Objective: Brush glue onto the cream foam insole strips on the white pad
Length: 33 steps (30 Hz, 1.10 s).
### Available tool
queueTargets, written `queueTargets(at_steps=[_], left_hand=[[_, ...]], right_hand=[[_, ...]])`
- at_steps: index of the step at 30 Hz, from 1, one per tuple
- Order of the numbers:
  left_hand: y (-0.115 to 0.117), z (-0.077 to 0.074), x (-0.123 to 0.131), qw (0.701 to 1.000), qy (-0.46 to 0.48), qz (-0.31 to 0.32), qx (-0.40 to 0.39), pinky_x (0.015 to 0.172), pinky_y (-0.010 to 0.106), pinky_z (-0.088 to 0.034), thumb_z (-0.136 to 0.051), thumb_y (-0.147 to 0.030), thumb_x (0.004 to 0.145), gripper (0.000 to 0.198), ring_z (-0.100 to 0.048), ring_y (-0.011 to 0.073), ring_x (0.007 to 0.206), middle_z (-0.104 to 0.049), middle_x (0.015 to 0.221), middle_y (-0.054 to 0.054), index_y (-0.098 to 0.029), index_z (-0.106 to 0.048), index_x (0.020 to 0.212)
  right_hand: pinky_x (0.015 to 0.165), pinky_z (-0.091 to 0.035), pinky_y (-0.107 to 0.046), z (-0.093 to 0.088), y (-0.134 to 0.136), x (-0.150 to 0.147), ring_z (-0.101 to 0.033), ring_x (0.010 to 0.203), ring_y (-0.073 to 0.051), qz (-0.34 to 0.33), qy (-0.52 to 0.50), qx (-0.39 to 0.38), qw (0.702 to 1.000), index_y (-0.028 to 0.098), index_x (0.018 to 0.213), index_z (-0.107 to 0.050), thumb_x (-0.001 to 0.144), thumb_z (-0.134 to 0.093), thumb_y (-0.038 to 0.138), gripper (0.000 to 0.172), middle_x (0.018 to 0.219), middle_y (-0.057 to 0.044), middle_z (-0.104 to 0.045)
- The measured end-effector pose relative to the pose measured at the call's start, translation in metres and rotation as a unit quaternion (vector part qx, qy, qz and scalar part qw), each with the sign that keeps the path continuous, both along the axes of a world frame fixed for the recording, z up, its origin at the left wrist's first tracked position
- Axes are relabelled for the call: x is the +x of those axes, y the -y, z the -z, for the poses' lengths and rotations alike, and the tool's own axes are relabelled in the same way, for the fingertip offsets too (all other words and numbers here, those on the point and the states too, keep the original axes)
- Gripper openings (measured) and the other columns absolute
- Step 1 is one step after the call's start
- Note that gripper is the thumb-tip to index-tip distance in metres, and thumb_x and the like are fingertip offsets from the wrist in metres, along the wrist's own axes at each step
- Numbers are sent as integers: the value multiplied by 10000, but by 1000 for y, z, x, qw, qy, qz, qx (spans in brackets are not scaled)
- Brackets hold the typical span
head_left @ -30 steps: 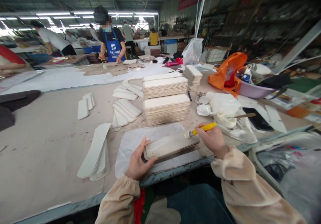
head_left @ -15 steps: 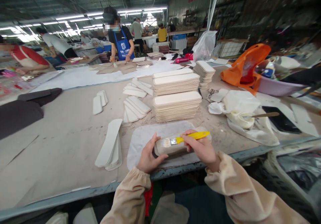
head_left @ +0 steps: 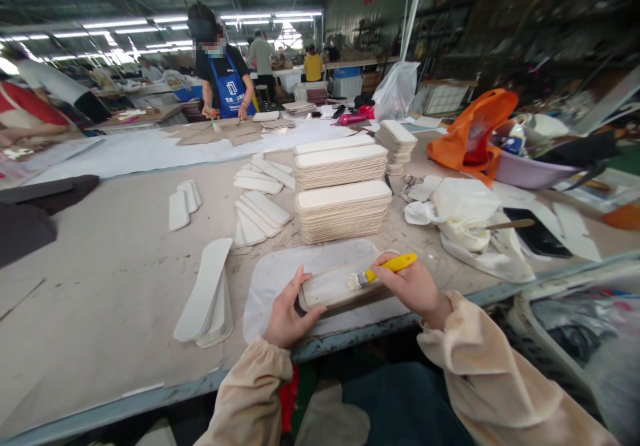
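Near the table's front edge lies a small stack of long rounded pieces (head_left: 330,289) on a translucent white sheet (head_left: 270,266). My left hand (head_left: 290,309) grips the left end of this stack between thumb and fingers. The yellow handle of a flat brush (head_left: 395,263) is pinched in my right hand (head_left: 413,286), and its bristles rest on the top piece, right of its middle. Behind the sheet stand tall stacks of cream pieces (head_left: 343,196). Fanned white pieces (head_left: 205,293) lie to the left of my left hand.
On the right are a plastic bag of whitish paste (head_left: 467,223) with a stick, a black phone (head_left: 537,233), scissors (head_left: 410,186), an orange bag (head_left: 470,136) and a purple basin (head_left: 535,168). Dark fabric (head_left: 30,219) lies far left. Across the table stands a person in a blue apron (head_left: 231,89).
My right hand has moved the brush to the right along the top piece. My left hand keeps its hold. The whole view has shifted slightly.
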<state>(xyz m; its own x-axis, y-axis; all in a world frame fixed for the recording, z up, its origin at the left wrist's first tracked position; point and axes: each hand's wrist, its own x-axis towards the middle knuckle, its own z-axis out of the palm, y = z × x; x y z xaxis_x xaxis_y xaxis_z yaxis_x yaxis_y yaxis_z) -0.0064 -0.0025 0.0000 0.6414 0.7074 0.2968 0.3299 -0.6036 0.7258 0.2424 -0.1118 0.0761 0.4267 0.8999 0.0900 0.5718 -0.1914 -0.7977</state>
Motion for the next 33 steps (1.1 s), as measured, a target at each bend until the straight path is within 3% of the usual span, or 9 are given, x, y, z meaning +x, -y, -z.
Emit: queueTargets(at_steps=[8,11,14,18,24,29,31,33], left_hand=[[-1,0,0,1000,-5,3,18,1046,422,-406,-671,-393,760,823,-526,248,1203,-566,1289,107,-198,-252,1441],[-1,1,0,1000,-13,7,21,1050,421,-402,-668,-387,765,818,-521,246,1209,-559,1300,98,-212,-247,1444],[-1,2,-1,1000,-10,4,21,1051,418,-401,-667,-385,765,821,-522,243,1209,-559,1300,97,-215,-239,1446],[-1,2,-1,1000,-7,3,20,1041,419,-411,-672,-391,758,850,-528,250,1204,-565,1292,100,-214,-217,1453],[-2,2,-1,1000,-14,1,20,1029,434,-420,-674,-391,757,870,-528,257,1202,-562,1292,109,-224,-189,1459],[-2,5,0,1000,-3,1,11,1021,458,-425,-675,-380,758,874,-528,262,1201,-556,1296,114,-238,-176,1462],[-2,6,0,1000,4,2,7,1014,467,-429,-679,-379,754,887,-531,267,1197,-557,1290,118,-239,-165,1463],[-2,4,0,1000,3,1,1,1015,470,-425,-686,-386,745,908,-532,270,1194,-560,1282,122,-232,-153,1464]], right_hand=[[572,-403,-264,-8,20,49,-564,570,-152,74,102,-24,992,208,724,-625,795,-467,365,233,631,7,-630],[601,-413,-282,-8,26,58,-591,594,-170,110,180,-31,977,202,763,-647,793,-467,366,246,691,-13,-667],[670,-434,-297,-10,32,59,-620,684,-191,134,251,11,959,205,807,-663,823,-467,354,248,764,-34,-683],[710,-440,-276,-17,37,45,-616,780,-183,93,306,99,942,197,857,-663,859,-473,325,229,869,-65,-678],[569,-340,-270,-8,29,-16,-543,671,-167,-36,425,-11,904,186,720,-607,811,-512,204,134,713,-52,-605],[611,-382,-293,-3,23,-69,-536,697,-185,-163,354,50,919,187,720,-581,786,-520,181,90,717,-51,-596],[646,-416,-281,-8,21,-77,-557,714,-170,-188,246,90,947,190,772,-608,828,-491,199,130,747,-46,-616],[684,-444,-266,-12,18,-74,-583,740,-154,-159,83,115,977,197,831,-629,876,-467,241,173,791,-39,-639]])
